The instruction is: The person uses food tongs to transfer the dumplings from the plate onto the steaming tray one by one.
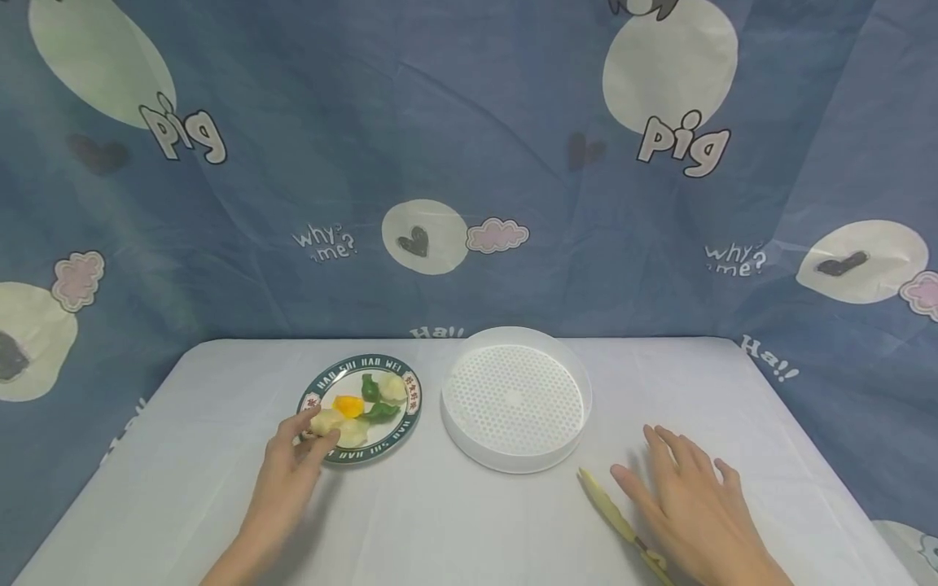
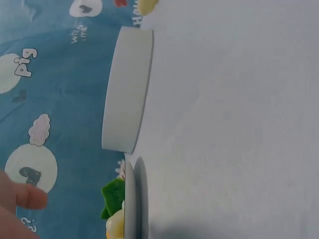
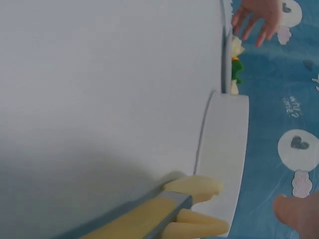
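My left hand (image 1: 293, 454) hovers with fingers apart over the near left side of a plate (image 1: 402, 435) that has a green lettered rim. Just by its fingertips are two cream dumpling-shaped pieces (image 1: 352, 433). A yellow piece (image 1: 349, 406), two green ones (image 1: 381, 413) and another cream piece (image 1: 393, 388) share the plate. Fingers spread, my right hand (image 1: 692, 505) is held beside long pale yellow tongs (image 1: 607, 503), holding nothing. In the right wrist view, the yellow tips of the tongs (image 3: 195, 188) stand apart.
A round white steamer tray (image 1: 513, 462) with a perforated bottom stands between the plate and my right hand, near the far edge of the white table (image 1: 454, 529). Behind the table hangs a blue printed cloth (image 1: 484, 146).
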The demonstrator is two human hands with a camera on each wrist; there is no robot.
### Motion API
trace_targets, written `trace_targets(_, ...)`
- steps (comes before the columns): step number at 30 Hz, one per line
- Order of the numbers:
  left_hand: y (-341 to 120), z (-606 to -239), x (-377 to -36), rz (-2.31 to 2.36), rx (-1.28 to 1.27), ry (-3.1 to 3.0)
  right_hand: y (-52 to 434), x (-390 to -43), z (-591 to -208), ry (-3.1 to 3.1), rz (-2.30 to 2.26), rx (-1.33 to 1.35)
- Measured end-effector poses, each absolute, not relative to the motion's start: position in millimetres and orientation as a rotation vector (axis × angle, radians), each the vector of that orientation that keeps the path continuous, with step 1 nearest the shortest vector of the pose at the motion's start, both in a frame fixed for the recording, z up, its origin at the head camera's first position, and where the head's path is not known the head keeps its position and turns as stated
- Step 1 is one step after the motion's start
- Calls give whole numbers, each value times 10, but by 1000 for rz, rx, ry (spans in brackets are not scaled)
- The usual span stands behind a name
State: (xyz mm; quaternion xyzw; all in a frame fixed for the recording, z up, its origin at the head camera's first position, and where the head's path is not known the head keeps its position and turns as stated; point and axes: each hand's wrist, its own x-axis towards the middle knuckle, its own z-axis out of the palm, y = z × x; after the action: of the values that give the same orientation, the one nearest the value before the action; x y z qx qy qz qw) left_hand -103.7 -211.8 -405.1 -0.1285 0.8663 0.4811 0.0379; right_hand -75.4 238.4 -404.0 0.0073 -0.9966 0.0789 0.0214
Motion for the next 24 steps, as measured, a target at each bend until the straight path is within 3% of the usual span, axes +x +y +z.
trace_targets(11, -2182, -4000, -1059, 1674, -642, 2421, 2525, -666, -4143, -3242, 192, -161)
trace_targets(24, -2226, -4092, -1088, 1854, -598, 2261, 2670, -531, -4314, -3272, 193, -258)
